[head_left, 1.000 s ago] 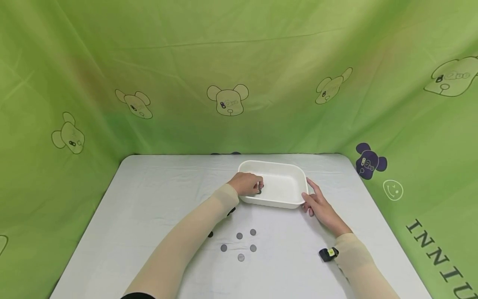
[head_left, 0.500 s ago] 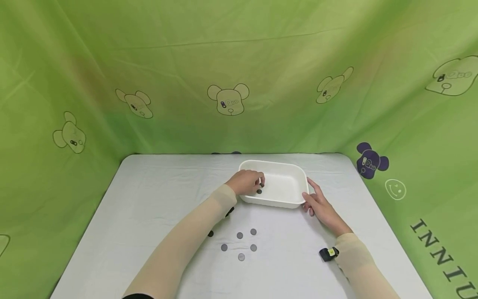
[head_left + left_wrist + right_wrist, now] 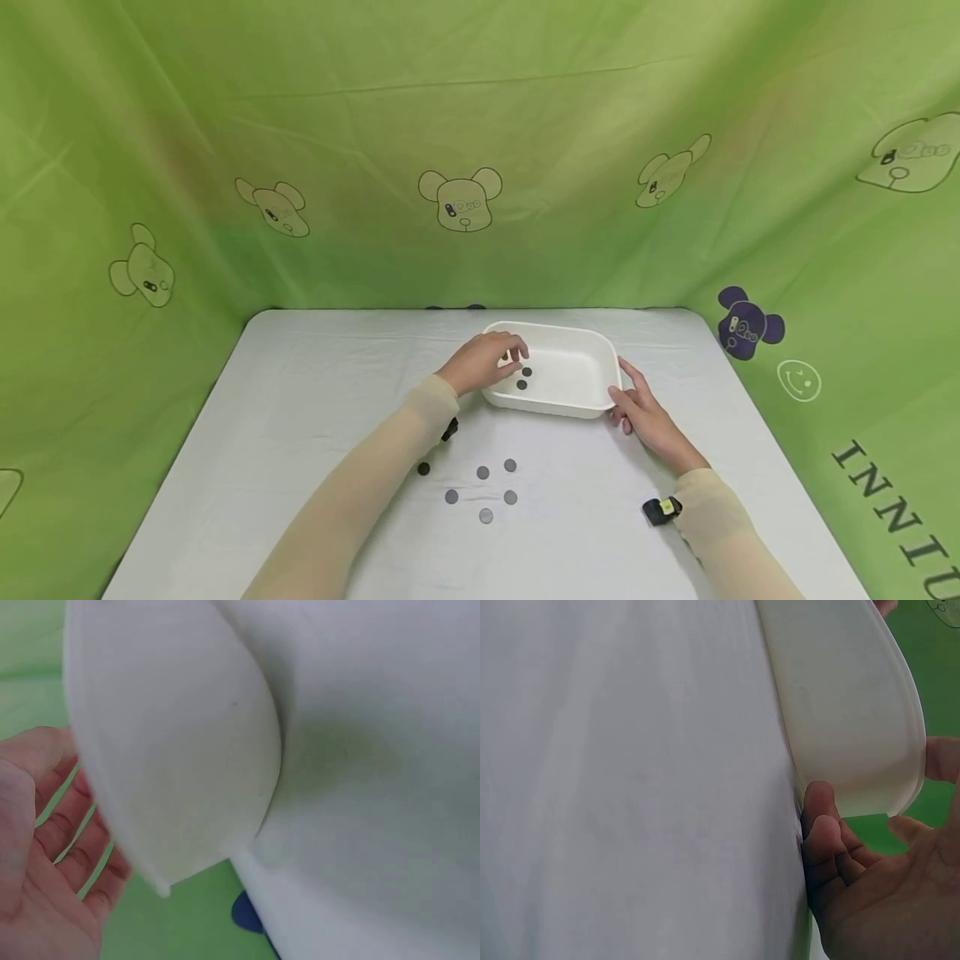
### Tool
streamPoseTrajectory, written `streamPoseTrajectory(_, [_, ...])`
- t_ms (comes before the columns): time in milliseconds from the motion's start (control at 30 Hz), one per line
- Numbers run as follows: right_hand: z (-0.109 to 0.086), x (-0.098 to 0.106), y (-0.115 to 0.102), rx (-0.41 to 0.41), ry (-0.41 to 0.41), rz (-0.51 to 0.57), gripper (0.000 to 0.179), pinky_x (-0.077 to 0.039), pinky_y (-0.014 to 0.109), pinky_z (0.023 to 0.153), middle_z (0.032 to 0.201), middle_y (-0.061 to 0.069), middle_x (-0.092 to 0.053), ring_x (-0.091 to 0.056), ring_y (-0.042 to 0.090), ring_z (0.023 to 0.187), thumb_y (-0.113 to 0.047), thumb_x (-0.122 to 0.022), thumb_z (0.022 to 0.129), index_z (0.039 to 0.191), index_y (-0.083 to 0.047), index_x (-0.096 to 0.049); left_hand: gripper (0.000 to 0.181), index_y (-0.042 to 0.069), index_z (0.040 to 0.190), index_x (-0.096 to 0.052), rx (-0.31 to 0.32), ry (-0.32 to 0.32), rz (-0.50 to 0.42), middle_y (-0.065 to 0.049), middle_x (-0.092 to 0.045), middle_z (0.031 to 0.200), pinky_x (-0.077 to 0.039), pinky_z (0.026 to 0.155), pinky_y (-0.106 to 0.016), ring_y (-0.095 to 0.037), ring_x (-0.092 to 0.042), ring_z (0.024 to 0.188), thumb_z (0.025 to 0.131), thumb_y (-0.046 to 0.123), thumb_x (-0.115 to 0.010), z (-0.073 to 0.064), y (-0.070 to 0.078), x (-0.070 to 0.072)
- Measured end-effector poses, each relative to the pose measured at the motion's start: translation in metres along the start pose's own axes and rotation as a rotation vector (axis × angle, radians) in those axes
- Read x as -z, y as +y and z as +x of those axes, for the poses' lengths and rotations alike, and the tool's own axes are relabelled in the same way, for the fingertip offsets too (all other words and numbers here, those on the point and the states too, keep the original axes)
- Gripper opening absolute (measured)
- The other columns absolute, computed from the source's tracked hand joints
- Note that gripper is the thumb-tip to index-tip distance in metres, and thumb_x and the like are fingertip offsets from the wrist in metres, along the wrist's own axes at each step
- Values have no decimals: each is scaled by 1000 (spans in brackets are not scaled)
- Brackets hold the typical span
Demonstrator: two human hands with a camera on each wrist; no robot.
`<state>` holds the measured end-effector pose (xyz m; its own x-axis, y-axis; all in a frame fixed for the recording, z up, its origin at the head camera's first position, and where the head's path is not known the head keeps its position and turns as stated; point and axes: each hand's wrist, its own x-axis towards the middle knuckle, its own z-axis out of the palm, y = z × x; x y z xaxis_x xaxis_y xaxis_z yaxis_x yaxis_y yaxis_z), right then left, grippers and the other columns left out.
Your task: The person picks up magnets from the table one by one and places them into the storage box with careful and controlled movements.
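Observation:
A white rectangular dish (image 3: 573,375) stands on the table at the back. Over its left end is my left hand (image 3: 480,360), its fingers loosely bent and apart, holding nothing. Small dark discs lie inside the dish near that hand: one disc (image 3: 527,372), another disc (image 3: 522,385), and a third partly hidden behind the fingers. My right hand (image 3: 648,421) holds the dish's right end, thumb at the rim and fingers against the outside. In the left wrist view the dish's outer wall (image 3: 172,750) hides the left fingertips. The right wrist view shows right fingers (image 3: 821,802) by the dish's base.
Several grey discs (image 3: 483,472) lie apart on the white tabletop (image 3: 570,517) in front of the dish. One black disc (image 3: 423,469) sits beside the left forearm. Green printed cloth (image 3: 360,250) surrounds the table on the back and sides.
My left hand has let go of a dark disc in the dish, spread its fingers and drawn back up and left, uncovering the discs. The right hand and the dish stay in place.

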<state>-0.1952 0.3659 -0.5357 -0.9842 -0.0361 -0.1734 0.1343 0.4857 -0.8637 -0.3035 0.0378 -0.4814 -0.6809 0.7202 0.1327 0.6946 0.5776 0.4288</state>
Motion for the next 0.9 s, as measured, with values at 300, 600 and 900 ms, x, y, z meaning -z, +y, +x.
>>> streamPoseTrajectory(300, [1, 0, -1, -8, -1, -18, 76, -50, 27, 66, 93, 12, -62, -56, 16, 73, -47, -44, 116, 174, -23, 0, 24, 17, 130, -69, 48, 10, -116, 2, -69, 115, -53, 95, -34, -18, -67, 110, 107, 23, -70, -34, -8, 18])
streamPoseTrajectory(600, [1, 1, 0, -9, -7, -25, 76, -50, 26, 66, 92, 12, -62, -56, 16, 73, -44, -44, 116, 174, -22, 1, 25, 18, 130, -70, 72, 15, -137, 3, -69, 118, -53, 96, -36, -16, -65, 110, 106, 23, -71, -69, -22, 27])
streamPoseTrajectory(900, [0, 1, 0, -13, -8, -41, 75, -49, 26, 66, 92, 11, -62, -56, 17, 73, -45, -43, 116, 174, -23, 1, 26, 18, 129, -70, 91, 20, -123, 4, -70, 122, -53, 96, -36, -19, -67, 109, 104, 23, -75, -104, -34, 30])
